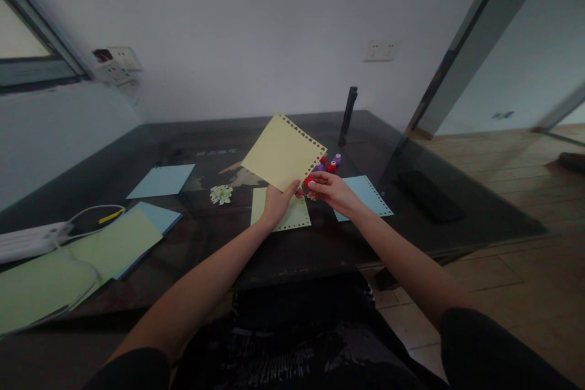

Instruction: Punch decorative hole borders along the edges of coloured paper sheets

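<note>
The person has a yellow sheet (283, 149) raised over the far side of the flat yellow sheet (296, 214), which lies on the dark table (320, 253). The left hand (277, 201) is closed on its lower corner, thumb on top. The right hand (337, 192), beyond the right edge of the flat yellow sheet, looks to be pinching a red piece (309, 181); the two hands are close together, though whether their fingers touch cannot be told.

As for how far things have got, the raised sheet is off the table and the red piece is at its holed edge. Any mark on its face is too small to make out (the light is rather dim). The flat yellow sheet lies loose, partly under the left hand.

To the right of the flat yellow sheet lies a blue sheet (365, 195), holes along one side, and past that a flat black object (429, 195). Beyond its far right corner stand small red and purple pieces (331, 167). To its left sits a heap of pale bits (222, 195), with another blue sheet (162, 181) farther left.
</note>
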Tool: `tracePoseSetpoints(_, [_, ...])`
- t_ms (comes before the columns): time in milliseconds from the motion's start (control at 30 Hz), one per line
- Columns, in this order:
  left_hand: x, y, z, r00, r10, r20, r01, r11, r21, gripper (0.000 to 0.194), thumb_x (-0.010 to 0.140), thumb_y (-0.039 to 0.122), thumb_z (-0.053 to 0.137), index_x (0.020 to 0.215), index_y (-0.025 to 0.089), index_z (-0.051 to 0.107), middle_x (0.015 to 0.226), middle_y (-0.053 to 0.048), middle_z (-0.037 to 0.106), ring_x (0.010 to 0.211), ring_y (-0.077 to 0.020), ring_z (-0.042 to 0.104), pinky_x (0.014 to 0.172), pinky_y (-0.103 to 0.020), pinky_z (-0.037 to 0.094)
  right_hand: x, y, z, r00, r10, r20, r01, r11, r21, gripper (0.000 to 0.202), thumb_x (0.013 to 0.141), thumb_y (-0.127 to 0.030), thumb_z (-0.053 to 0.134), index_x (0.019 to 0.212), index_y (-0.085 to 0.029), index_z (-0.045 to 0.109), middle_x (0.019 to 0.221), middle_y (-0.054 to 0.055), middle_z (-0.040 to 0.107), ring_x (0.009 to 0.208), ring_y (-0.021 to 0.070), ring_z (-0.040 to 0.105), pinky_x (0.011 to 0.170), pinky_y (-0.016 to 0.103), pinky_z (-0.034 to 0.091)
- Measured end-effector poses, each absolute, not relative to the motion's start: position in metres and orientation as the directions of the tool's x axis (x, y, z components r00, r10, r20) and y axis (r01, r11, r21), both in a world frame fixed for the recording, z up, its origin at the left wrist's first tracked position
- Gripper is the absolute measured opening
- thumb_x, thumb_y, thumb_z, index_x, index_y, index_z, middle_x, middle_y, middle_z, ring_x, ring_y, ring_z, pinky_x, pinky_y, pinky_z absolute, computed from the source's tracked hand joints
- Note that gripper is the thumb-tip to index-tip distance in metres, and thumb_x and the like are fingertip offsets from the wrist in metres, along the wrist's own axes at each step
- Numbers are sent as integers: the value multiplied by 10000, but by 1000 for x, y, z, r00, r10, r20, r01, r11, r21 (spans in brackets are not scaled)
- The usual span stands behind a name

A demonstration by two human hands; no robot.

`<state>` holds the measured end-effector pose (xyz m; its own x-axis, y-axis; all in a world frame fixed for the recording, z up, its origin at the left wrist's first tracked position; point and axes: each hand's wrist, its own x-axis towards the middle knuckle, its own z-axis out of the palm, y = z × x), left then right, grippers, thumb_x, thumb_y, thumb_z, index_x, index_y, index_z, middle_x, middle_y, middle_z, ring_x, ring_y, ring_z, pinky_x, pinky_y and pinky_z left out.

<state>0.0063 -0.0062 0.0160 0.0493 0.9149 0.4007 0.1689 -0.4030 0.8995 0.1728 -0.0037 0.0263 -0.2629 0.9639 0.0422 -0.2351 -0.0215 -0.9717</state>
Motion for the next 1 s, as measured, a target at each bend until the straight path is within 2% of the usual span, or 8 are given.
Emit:
tracePoseSetpoints(267, [6, -4, 14, 66, 908, 413, 185, -418, 889, 294, 810, 325, 574, 582, 153, 642, 589, -44, 672, 596, -168, 626, 718, -289, 493, 171, -6, 29, -229, 971, 71, -204, 24, -979, 338, 623, -286, 796, 885, -188, 607, 837, 16, 624, 605, 103, 573, 592, 280, 491])
tracePoseSetpoints(400, [5, 0, 9, 142, 897, 418, 197, -440, 876, 237, 813, 338, 575, 727, 143, 679, 625, -37, 682, 587, -157, 617, 697, -279, 492, 172, -6, 29, -233, 966, 111, -180, 69, -981, 314, 628, -316, 791, 856, -179, 623, 836, 28, 634, 623, 112, 571, 569, 272, 476])
tracePoseSetpoints(500, [4, 4, 8, 205, 901, 381, 229, -423, 877, 201, 796, 324, 596, 810, 141, 679, 618, -25, 674, 527, -137, 583, 633, -260, 484, 174, -5, 28, -237, 962, 133, -135, 103, -985, 297, 642, -330, 780, 856, -181, 638, 812, 33, 642, 601, 112, 549, 556, 275, 469])
tracePoseSetpoints(667, [1, 6, 8, 240, 922, 305, 264, -364, 893, 190, 774, 320, 619, 805, 137, 657, 571, -16, 636, 490, -127, 547, 542, -240, 453, 176, -3, 28, -226, 964, 139, -118, 115, -986, 277, 643, -311, 776, 846, -175, 646, 813, 35, 648, 604, 107, 548, 566, 266, 475])
tracePoseSetpoints(833, [3, 4, 5, 207, 926, 316, 202, -356, 912, 185, 747, 308, 641, 834, 146, 661, 665, -42, 683, 537, -140, 585, 566, -252, 482, 174, -3, 28, -215, 968, 128, -138, 100, -985, 286, 632, -304, 783, 856, -180, 655, 858, 42, 658, 627, 112, 557, 582, 266, 492])
tracePoseSetpoints(1000, [5, 3, 3, 210, 921, 327, 175, -364, 915, 220, 740, 343, 651, 833, 144, 669, 676, -50, 691, 600, -160, 620, 672, -287, 513, 172, -3, 25, -213, 972, 101, -144, 71, -987, 295, 635, -319, 785, 859, -175, 657, 831, 42, 666, 615, 113, 561, 587, 272, 492])
